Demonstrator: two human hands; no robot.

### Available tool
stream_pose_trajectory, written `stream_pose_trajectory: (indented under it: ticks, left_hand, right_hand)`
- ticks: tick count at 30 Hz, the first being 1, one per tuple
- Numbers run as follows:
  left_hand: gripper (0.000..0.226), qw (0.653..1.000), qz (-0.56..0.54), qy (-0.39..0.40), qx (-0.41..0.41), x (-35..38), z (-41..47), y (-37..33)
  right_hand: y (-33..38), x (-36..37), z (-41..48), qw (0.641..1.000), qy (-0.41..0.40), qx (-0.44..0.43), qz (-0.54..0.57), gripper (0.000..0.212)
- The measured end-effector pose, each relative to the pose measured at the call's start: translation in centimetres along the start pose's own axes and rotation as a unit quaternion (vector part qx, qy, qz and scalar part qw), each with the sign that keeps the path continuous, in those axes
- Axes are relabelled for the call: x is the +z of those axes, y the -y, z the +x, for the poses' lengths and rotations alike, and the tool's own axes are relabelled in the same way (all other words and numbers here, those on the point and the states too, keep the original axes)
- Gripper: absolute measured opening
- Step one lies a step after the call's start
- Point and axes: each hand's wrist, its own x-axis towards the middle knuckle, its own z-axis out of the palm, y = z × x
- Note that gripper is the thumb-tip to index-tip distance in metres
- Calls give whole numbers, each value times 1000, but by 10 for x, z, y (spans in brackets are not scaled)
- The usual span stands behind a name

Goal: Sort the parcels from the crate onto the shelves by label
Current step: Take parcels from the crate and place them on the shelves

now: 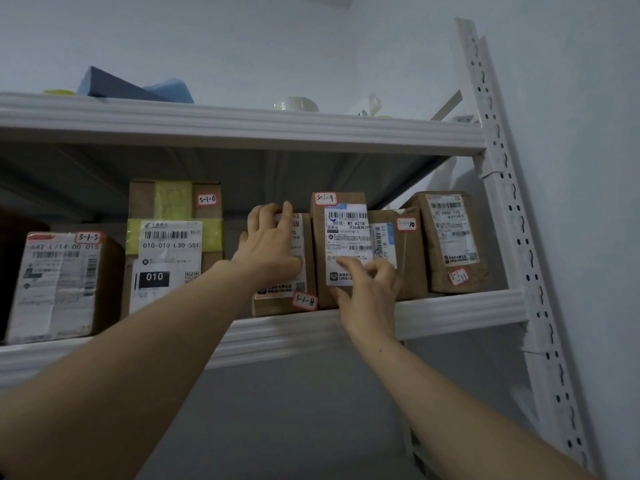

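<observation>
Gripping parcel 3-1-8 [273, 303] with left hand [273, 244], pinching 3-1-9 [346, 230] with right hand [367, 296]: seating them on shelf [450, 306]; next, probably push flush.

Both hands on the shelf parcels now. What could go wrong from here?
1. A pull by the left hand could drop parcel 3-1-8, which sits at the lip of the shelf.
2. The right hand touches parcel 3-1-9 low; tall and narrow, it might tip onto parcel 3-1-10.

Dark blue box [114, 85], perhaps a pale bowl [298, 103], white wall [242, 36]
</observation>
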Motion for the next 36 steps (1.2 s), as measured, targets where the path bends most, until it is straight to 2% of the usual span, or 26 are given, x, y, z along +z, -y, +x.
stream_pose_trajectory:
  ticks: [7, 11, 16, 21, 29, 36]
  left_hand:
    - [92, 1000, -2, -15, -13, -8, -24, -17]
    - [85, 1000, 16, -23, -9, -13, -48, -25]
    - [67, 996, 19, -54, 62, -17, -96, -37]
    - [59, 988, -35, -41, 146, -13, -157, -49]
    - [55, 950, -138, 113, 256, 10, -293, -75]
    - [55, 867, -259, 245, 349, -6, -431, -172]
  right_hand:
    - [-7, -10, -14, 998, 32, -3, -52, 45]
    - [-8, -15, -30, 998, 43, -7, -37, 42]
    - [-3, -45, -66, 995, 60, 8, -85, 40]
    - [2, -99, -107, 982, 66, 57, -170, 42]
    - [25, -187, -247, 934, 85, 194, -288, 47]
    - [56, -320, -400, 852, 68, 356, -378, 46]
